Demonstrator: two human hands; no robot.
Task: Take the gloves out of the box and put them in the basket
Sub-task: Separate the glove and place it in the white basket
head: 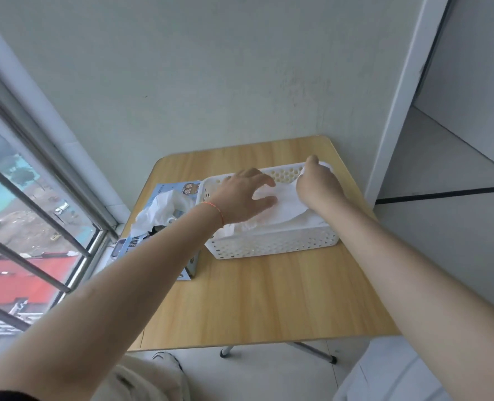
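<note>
Gloves of thin white plastic (280,204) lie in the white perforated basket (268,244): left hand (245,192) presses spread-fingered, right hand (318,183) pinches an edge; flatten, then release.

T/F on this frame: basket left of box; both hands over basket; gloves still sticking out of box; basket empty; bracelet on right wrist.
1. The white basket is left of the glove box: false, it sits to the right.
2. The left hand and right hand are over the basket: true.
3. White gloves protrude from the box: true.
4. The basket is empty: false, white gloves lie inside.
5. The orange bracelet is on the right wrist: false, left.
</note>
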